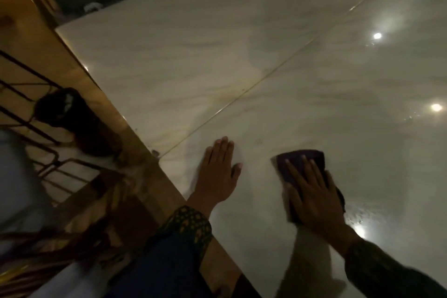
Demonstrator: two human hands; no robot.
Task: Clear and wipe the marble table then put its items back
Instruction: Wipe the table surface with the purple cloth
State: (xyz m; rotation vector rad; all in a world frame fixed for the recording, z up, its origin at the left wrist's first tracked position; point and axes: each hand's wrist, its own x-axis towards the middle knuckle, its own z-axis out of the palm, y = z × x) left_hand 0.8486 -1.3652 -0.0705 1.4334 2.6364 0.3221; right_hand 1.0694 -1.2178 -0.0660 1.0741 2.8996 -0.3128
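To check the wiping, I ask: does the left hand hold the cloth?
No, the left hand lies flat and bare on the table, while the cloth is under the right hand.

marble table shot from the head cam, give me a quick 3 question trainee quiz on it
1. True or false: the left hand is holding the cloth.
2. How does the right hand meet the cloth? A) pinches one corner B) presses flat on top of it C) hovers above it
3. Fill in: the left hand lies flat on the marble table, close to its ____ edge trim.

Key
1. False: the left hand is empty, palm down on the marble.
2. B.
3. Golden-brown; the exact material cannot be told.
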